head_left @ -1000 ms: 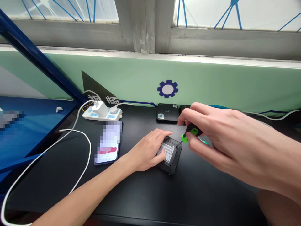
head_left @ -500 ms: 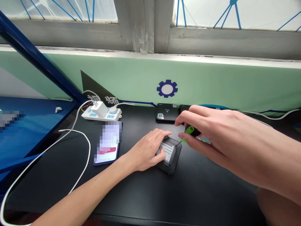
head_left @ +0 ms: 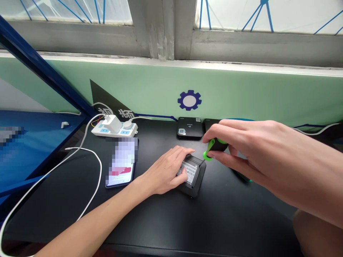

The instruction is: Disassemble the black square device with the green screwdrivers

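My left hand (head_left: pixel 163 171) lies over a small black box (head_left: pixel 194 188), pressing it to the table and covering part of its white printed label (head_left: pixel 189 172). My right hand (head_left: pixel 254 153) pinches a green-and-black screwdriver (head_left: pixel 215 146) between thumb and fingers. The screwdriver's thin metal shaft (head_left: pixel 203 161) reaches down to the box's top corner. Beneath my right hand lies a dark object with a green tip (head_left: pixel 242 176), partly hidden, perhaps another tool.
Behind the hands are a black set-top box (head_left: pixel 189 128) and a second black box (head_left: pixel 211 125). To the left are a power strip (head_left: pixel 114 130) with a white charger (head_left: pixel 112 123), a white cable (head_left: pixel 88 157) and a pixelated phone (head_left: pixel 122 162). A blue frame (head_left: pixel 40 60) stands at the far left.
The screwdriver has turned in my right hand, and its green end now shows fully beside my fingers. The shaft stays at the box's corner. The view has shifted slightly left.
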Action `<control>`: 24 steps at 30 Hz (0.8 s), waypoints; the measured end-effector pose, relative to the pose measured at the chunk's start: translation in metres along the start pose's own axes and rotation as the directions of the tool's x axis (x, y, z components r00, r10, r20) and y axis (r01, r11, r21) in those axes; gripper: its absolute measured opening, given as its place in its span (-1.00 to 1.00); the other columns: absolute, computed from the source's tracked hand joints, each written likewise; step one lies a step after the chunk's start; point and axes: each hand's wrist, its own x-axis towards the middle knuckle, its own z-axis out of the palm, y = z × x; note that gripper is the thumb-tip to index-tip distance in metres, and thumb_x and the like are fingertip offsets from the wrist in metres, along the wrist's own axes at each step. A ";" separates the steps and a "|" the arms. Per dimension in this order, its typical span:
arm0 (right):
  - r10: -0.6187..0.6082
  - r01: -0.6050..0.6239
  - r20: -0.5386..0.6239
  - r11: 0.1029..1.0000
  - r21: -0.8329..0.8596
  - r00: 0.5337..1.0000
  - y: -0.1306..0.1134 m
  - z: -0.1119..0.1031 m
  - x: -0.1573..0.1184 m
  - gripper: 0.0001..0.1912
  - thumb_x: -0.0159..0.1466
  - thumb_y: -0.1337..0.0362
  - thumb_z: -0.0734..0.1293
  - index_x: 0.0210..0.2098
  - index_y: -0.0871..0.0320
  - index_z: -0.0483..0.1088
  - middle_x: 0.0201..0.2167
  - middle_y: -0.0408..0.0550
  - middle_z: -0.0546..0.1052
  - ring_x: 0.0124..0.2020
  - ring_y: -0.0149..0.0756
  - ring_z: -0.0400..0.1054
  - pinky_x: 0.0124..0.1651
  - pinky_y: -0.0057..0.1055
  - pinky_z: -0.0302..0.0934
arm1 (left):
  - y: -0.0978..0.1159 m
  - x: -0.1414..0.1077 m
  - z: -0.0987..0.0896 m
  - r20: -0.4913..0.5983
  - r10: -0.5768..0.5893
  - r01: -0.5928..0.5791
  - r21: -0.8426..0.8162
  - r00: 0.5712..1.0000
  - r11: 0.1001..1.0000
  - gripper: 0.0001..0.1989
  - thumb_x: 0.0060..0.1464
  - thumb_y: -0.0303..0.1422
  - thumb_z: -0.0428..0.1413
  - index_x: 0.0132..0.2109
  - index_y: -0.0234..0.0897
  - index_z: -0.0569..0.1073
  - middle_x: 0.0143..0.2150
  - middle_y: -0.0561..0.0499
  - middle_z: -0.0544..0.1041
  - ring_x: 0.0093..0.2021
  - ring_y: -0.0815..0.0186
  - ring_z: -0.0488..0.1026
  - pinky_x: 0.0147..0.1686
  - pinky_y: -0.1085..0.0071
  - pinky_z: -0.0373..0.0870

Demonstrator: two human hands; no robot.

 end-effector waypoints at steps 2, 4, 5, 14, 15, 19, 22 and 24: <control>0.024 -0.024 -0.010 0.999 -0.025 1.000 -0.002 0.002 -0.001 -0.88 0.55 0.29 0.38 -0.16 0.10 0.39 -0.36 -0.19 0.45 -0.48 -0.35 0.25 -0.41 -0.29 0.05 | 0.000 0.000 0.000 0.002 0.001 -0.001 -0.005 1.000 1.000 -0.38 0.34 -0.53 0.09 0.49 -0.22 0.29 0.32 -0.23 0.55 0.31 -0.07 0.52 0.37 -0.06 0.50; 0.028 -0.028 -0.014 0.998 -0.054 1.000 -0.002 0.003 -0.003 -0.83 0.58 0.21 0.38 -0.15 0.08 0.37 -0.41 -0.23 0.41 -0.50 -0.35 0.19 -0.40 -0.28 0.00 | -0.001 0.000 0.001 0.003 0.004 -0.004 -0.005 1.000 1.000 -0.37 0.34 -0.54 0.09 0.49 -0.22 0.28 0.33 -0.23 0.55 0.32 -0.07 0.52 0.38 -0.06 0.50; 0.027 -0.028 -0.018 0.997 -0.072 0.999 -0.002 0.004 -0.004 -0.82 0.60 0.17 0.37 -0.13 0.07 0.37 -0.42 -0.25 0.40 -0.50 -0.34 0.19 -0.40 -0.27 -0.01 | -0.001 0.000 0.001 0.002 0.006 -0.006 -0.004 1.000 1.000 -0.38 0.34 -0.55 0.09 0.49 -0.23 0.28 0.33 -0.23 0.55 0.32 -0.06 0.51 0.38 -0.06 0.50; 0.009 -0.011 -0.013 0.990 -0.140 1.000 0.008 0.009 -0.003 -0.67 0.67 0.03 0.24 -0.20 0.03 0.30 -0.52 -0.29 0.32 -0.57 -0.32 0.11 -0.42 -0.23 -0.16 | -0.001 0.001 0.002 -0.010 0.011 -0.011 0.010 1.000 1.000 -0.44 0.32 -0.55 0.08 0.41 -0.24 0.32 0.29 -0.21 0.55 0.27 -0.06 0.53 0.32 -0.06 0.52; 0.030 -0.031 -0.010 0.987 -0.159 0.999 0.007 0.010 -0.003 -0.65 0.68 0.00 0.22 -0.21 0.03 0.31 -0.54 -0.28 0.32 -0.58 -0.31 0.09 -0.42 -0.22 -0.18 | -0.001 0.001 0.002 -0.012 0.014 -0.014 0.013 1.000 1.000 -0.45 0.32 -0.55 0.08 0.40 -0.23 0.32 0.29 -0.21 0.55 0.27 -0.06 0.53 0.32 -0.05 0.53; 0.089 -0.089 -0.010 0.974 -0.209 0.996 0.002 0.012 -0.004 -0.59 0.67 -0.06 0.22 -0.26 0.00 0.29 -0.59 -0.26 0.38 -0.60 -0.24 0.07 -0.40 -0.20 -0.24 | -0.002 0.000 0.003 -0.020 0.018 -0.018 0.030 1.000 0.999 -0.47 0.33 -0.55 0.09 0.39 -0.23 0.32 0.23 -0.19 0.56 0.22 -0.06 0.54 0.29 -0.05 0.54; 0.111 -0.112 -0.019 0.974 -0.199 0.994 0.001 0.015 -0.004 -0.62 0.67 -0.06 0.22 -0.22 -0.01 0.33 -0.60 -0.28 0.38 -0.61 -0.24 0.11 -0.40 -0.21 -0.22 | -0.002 0.000 0.002 -0.020 0.017 -0.017 0.028 1.000 0.999 -0.46 0.33 -0.54 0.08 0.40 -0.23 0.31 0.21 -0.19 0.56 0.20 -0.06 0.54 0.28 -0.05 0.54; 0.084 -0.084 -0.003 0.986 -0.142 0.996 0.003 0.017 -0.004 -0.65 0.68 -0.06 0.22 -0.16 0.00 0.34 -0.59 -0.30 0.37 -0.60 -0.27 0.14 -0.41 -0.22 -0.19 | -0.002 0.000 0.002 -0.019 0.019 -0.019 0.019 1.000 1.000 -0.45 0.34 -0.54 0.08 0.41 -0.23 0.31 0.23 -0.20 0.55 0.23 -0.06 0.54 0.30 -0.06 0.53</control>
